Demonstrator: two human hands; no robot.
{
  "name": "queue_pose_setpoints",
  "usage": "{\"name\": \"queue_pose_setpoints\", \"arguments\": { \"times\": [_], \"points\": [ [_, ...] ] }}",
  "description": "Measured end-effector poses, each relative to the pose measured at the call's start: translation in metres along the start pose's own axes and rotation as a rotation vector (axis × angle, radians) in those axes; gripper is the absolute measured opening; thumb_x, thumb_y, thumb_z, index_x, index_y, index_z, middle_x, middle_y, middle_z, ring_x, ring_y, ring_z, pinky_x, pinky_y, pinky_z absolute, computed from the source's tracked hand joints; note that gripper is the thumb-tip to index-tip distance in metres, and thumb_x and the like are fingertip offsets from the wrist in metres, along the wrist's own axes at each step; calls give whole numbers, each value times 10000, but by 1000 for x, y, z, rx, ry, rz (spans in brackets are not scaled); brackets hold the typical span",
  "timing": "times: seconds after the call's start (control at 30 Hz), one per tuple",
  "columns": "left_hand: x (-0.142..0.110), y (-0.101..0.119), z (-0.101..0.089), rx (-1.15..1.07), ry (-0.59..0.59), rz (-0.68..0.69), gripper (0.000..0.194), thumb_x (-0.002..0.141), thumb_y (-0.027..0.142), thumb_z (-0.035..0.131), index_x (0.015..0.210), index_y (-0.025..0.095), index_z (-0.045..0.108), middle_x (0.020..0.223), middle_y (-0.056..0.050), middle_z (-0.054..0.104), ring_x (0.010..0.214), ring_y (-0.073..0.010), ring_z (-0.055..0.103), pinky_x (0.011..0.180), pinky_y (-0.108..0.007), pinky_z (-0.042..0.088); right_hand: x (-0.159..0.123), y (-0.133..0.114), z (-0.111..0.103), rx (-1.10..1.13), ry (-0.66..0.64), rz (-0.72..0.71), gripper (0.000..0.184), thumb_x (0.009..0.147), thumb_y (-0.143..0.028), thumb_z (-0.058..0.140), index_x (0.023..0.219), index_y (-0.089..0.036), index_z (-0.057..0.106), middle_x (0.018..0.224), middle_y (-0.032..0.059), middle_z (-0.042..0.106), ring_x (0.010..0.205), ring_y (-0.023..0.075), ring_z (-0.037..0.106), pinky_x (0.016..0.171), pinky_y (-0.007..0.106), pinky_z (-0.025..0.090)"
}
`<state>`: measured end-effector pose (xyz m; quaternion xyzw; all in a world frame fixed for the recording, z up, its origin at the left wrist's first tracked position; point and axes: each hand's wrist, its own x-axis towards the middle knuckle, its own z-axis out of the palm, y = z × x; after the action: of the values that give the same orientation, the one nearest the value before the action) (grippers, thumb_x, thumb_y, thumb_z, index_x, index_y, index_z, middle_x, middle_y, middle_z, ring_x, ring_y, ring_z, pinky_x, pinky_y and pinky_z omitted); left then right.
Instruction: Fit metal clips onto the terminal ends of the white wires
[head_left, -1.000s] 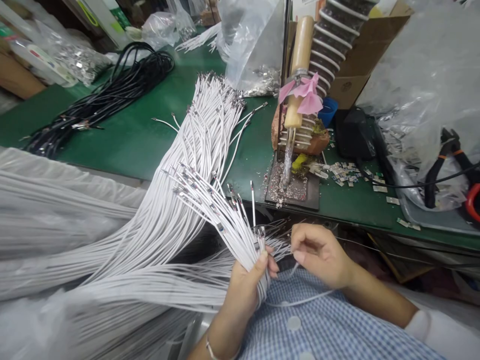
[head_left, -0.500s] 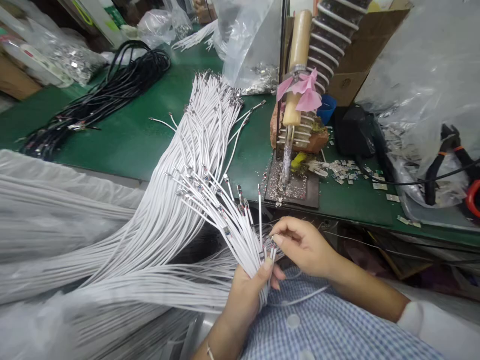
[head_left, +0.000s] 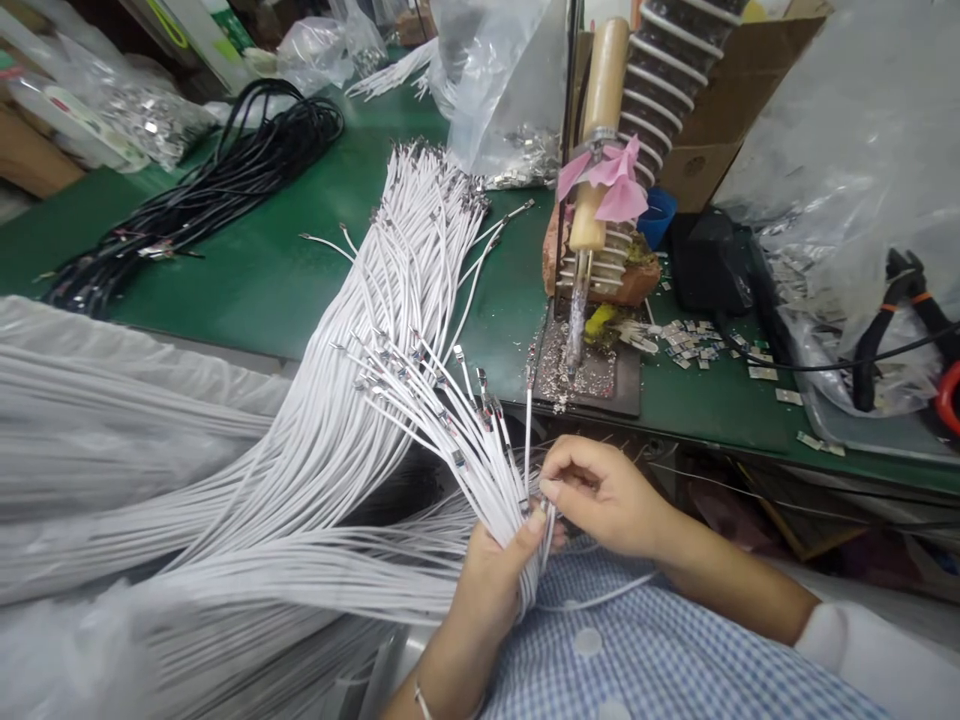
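Clasping thin, white, metal-tipped cables (head_left: 486, 490) in a curled left hand (head_left: 495, 572), seemingly pinching one cable end (head_left: 549, 512) in a nearly closed right hand (head_left: 606, 497); best done gently.

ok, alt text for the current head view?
A left hand holds a fanned bundle of white cables with metal connector ends; the right hand is at its right edge. Beyond, a green bench has more white cables, black cables and a wooden-handled soldering iron, tip down.
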<state>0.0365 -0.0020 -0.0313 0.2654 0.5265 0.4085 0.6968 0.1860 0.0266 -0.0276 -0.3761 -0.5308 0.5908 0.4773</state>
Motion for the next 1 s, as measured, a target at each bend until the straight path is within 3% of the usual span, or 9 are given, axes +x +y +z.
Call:
{"name": "queue_pose_setpoints", "arguments": {
  "times": [0.17, 0.3, 0.47, 0.57, 0.67, 0.8, 1.0],
  "points": [
    [3, 0, 0, 33, -19, 53, 240, 639, 303, 764, 747, 120, 651, 686, -34, 626, 641, -139, 571, 627, -244, 474, 0, -2, -5, -195, -8, -122, 197, 787, -177, 559, 598, -144, 518, 669, 13, 509, 589, 102, 494, 523, 212, 381],
    [4, -1, -5, 78, -67, 85, 235, 657, 315, 749, 716, 115, 640, 619, -17, 590, 589, -122, 530, 597, -232, 450, 0, -1, 0, -331, -26, -113, 59, 741, -153, 618, 718, -148, 564, 705, -2, 520, 616, 98, 481, 556, 206, 368],
    [3, 0, -4, 55, -29, 106, 253, 610, 248, 784, 806, 142, 667, 714, -17, 632, 669, -131, 563, 651, -221, 456, 2, -3, 9, -499, -38, -117, 80, 694, -91, 579, 724, -153, 539, 697, -9, 501, 640, 114, 476, 585, 223, 368],
    [2, 1, -3, -22, -1, 65, 290, 587, 206, 793, 849, 155, 680, 768, -33, 668, 711, -144, 594, 684, -233, 475, 2, -2, 9, -486, -31, -124, 106, 687, -57, 533, 724, -156, 542, 689, -4, 523, 640, 121, 491, 590, 226, 381],
    [1, 2, -3, -80, -15, 13, 211, 613, 209, 777, 790, 148, 681, 684, -27, 659, 619, -125, 591, 621, -221, 481, 0, 0, 4, -388, -25, -130, 142, 694, -33, 525, 757, -154, 562, 694, -4, 554, 635, 113, 513, 585, 211, 394],
    [1, 5, -2, -93, -7, -11, 208, 614, 255, 783, 742, 137, 670, 671, -22, 640, 593, -117, 586, 567, -206, 474, -4, 2, -6, -257, -66, -66, 141, 755, -44, 491, 798, -152, 569, 731, 3, 572, 610, 98, 521, 536, 190, 390],
    [4, 7, -4, -117, 69, -10, 319, 616, 383, 773, 773, 134, 651, 588, -5, 603, 551, -105, 558, 551, -201, 457, -7, 0, -19, -243, -58, -63, 87, 819, -139, 524, 825, -145, 610, 773, 36, 579, 700, 126, 542, 618, 229, 429]
  ]
}}
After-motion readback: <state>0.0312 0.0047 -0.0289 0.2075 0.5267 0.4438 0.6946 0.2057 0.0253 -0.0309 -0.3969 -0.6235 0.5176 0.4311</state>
